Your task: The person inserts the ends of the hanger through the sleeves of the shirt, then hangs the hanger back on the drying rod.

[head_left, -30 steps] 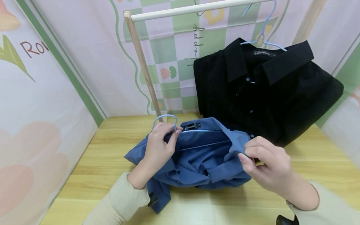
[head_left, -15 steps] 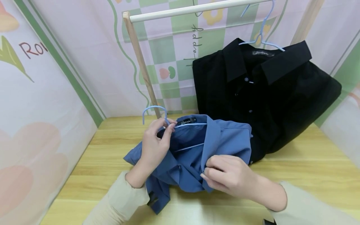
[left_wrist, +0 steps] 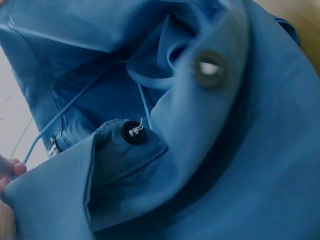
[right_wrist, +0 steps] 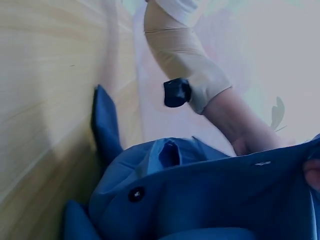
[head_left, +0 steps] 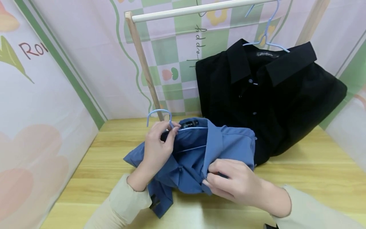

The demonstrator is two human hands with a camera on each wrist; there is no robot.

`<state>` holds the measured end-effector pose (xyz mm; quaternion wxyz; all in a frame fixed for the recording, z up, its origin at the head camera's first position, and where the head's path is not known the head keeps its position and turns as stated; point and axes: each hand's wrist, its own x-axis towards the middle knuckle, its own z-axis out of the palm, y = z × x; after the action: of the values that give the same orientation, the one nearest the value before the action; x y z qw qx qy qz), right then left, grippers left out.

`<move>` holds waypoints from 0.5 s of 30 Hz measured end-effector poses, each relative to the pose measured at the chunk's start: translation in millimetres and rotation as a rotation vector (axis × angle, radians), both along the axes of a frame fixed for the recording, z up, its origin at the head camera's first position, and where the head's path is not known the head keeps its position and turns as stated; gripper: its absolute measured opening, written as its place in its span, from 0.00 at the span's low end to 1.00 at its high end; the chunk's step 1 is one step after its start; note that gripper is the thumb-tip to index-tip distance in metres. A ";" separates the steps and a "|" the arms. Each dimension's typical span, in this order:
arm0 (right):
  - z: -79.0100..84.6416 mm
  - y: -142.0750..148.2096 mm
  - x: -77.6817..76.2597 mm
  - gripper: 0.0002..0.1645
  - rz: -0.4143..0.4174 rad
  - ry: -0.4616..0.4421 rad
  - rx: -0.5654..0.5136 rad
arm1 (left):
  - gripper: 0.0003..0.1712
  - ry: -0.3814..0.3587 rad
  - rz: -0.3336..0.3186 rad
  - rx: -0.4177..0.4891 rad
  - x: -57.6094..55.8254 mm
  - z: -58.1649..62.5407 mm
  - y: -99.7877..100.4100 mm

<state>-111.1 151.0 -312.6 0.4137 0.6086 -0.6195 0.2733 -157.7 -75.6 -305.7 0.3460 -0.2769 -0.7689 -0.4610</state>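
Note:
A blue button-up shirt (head_left: 228, 140) lies bunched over the wooden table with a light blue hanger (head_left: 159, 110) inside its neck opening. My left hand (head_left: 158, 141) pinches the hanger at the base of its hook, by the collar label. With curled fingers my right hand (head_left: 234, 181) grips the front edge of the shirt near the collar. Dark buttons (left_wrist: 133, 132) show on the shirt front in the left wrist view. In the right wrist view the shirt front (right_wrist: 215, 195) stretches across, and fingertips show at the right edge.
Behind, a black shirt (head_left: 274, 95) hangs from a blue hanger (head_left: 266, 38) on a wooden rack (head_left: 200, 11). Its lower part reaches the table (head_left: 94, 171) close behind the blue shirt. Patterned fabric walls (head_left: 57, 79) enclose the back and sides.
My right hand has moved left and toward me, drawing the shirt's front edge with it, so the right shoulder now lies spread over the hanger. The hook has shifted slightly left and up.

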 end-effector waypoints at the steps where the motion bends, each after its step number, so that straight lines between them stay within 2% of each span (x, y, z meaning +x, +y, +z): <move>1: -1.9 -0.3 -0.7 0.15 -0.034 -0.009 0.019 | 0.07 -0.003 -0.007 0.003 0.6 0.3 0.5; 7: -16.9 -4.0 -10.5 0.20 -0.246 -0.073 0.152 | 0.09 -0.060 -0.028 0.028 0.9 1.6 2.9; 10: -23.2 -7.4 -15.1 0.22 -0.282 -0.076 0.200 | 0.08 -0.084 -0.017 0.043 0.3 2.6 3.6; 15: -28.2 -12.9 -22.9 0.24 -0.360 -0.020 0.244 | 0.08 -0.093 -0.031 0.051 1.5 3.3 4.5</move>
<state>-134.0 138.1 -340.8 0.3729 0.5310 -0.7506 0.1244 -156.2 -71.1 -302.4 0.3095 -0.2580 -0.7679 -0.4980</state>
